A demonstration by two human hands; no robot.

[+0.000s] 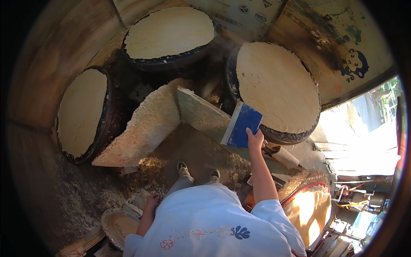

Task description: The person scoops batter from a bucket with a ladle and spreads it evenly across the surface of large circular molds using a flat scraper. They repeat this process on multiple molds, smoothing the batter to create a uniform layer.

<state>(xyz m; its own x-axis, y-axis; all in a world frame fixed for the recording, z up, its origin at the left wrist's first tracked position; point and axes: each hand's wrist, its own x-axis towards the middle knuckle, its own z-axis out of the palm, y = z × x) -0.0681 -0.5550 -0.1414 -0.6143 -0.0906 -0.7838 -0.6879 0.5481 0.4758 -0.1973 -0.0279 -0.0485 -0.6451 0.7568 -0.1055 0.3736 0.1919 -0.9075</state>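
Observation:
My right hand (256, 140) grips the lower right edge of a blue flat scraper (246, 125) with a pale strip along its left side. The scraper is beside the dark rim of a round vessel filled with a smooth cream-coloured material (277, 90). My left hand (153, 200) hangs low beside my body, near a round, pale-crusted basin (112, 225); whether it holds anything cannot be made out. Two more dark-rimmed vessels hold similar cream-coloured material, one at the top (170, 33) and one at the left (84, 112).
A rough-edged pale board (147, 125) and a greenish board (202, 112) meet at an angle before me. Printed panels (321, 41) stand behind the vessels. At the lower right are a sack with a red edge (308, 212) and several pipes. My shoes are on the dark floor (196, 144).

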